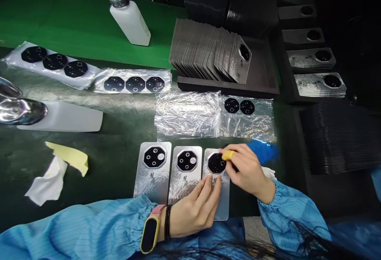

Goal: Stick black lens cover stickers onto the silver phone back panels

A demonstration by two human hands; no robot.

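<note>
Three silver phone back panels lie side by side: a left panel, a middle panel and a right panel. My left hand rests over the right panel, fingers stretched out just below its black octagonal piece. At that piece's right edge, my right hand has finger and thumb closed; a yellow finger cot covers one finger. What lies between those fingertips is partly hidden. On the left and middle panels, the octagons show ring-shaped holes and a pale round spot.
Clear film sheets hold black octagons beyond the panels. A black tray carries many upright silver panels. White bottles stand and lie leftward, near crumpled paper. At right are more panels, a dark stack and blue material.
</note>
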